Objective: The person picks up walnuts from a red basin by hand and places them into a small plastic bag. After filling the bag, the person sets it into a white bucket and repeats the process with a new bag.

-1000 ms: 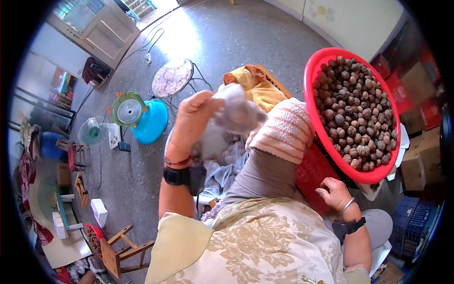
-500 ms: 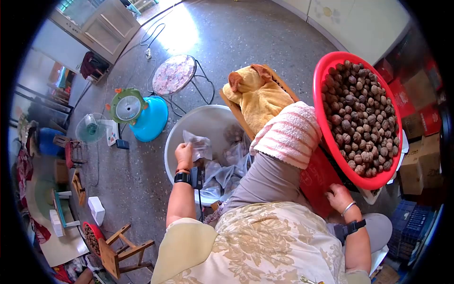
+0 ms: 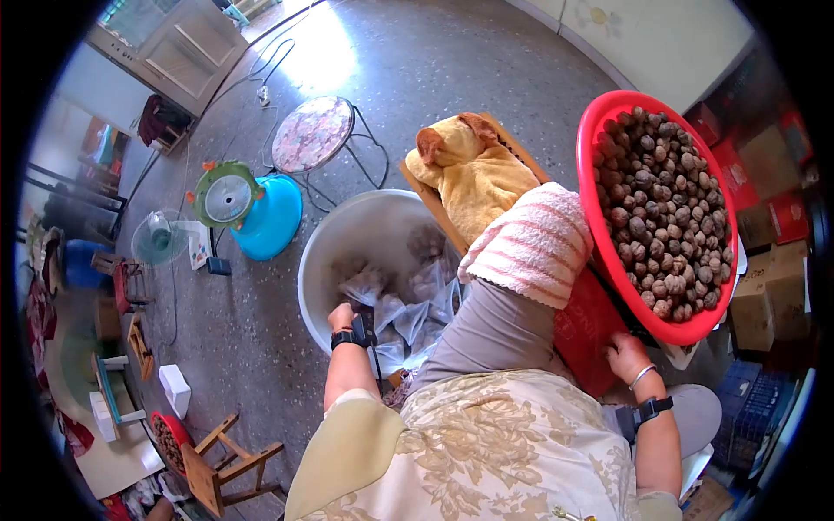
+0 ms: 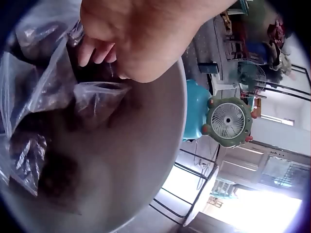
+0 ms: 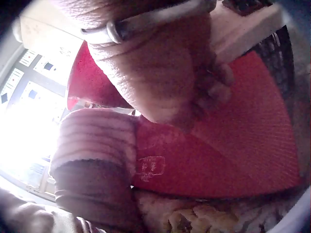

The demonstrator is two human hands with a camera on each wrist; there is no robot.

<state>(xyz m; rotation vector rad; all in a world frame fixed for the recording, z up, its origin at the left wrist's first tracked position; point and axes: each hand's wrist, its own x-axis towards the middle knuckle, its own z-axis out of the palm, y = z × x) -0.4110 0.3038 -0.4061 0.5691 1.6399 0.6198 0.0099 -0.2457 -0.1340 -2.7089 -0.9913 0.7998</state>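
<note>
In the head view my left hand (image 3: 340,318) is lowered over the near left rim of a big white tub (image 3: 310,260). Its fingers hang loosely curled in the left wrist view, with a clear plastic bag (image 4: 97,99) lying just below them. More clear bags (image 3: 408,321) with dark contents fill the tub's near right part. My right hand (image 3: 627,358) rests loosely curled at a flat red panel (image 3: 584,326) with printed lettering. Nothing shows between its fingers in the right wrist view (image 5: 214,87).
A red basin (image 3: 586,174) heaped with walnuts (image 3: 665,208) stands at the right. A striped towel (image 3: 530,247) covers a knee, beside a yellow cloth (image 3: 482,187) on a wooden frame. Beyond the tub stand a round stool (image 3: 311,135) and a green fan (image 3: 228,195) by a blue stool.
My left hand has come down from in front of the chest into the tub, and the clear bag it held now lies among the others. The right hand stays nearly in place.
</note>
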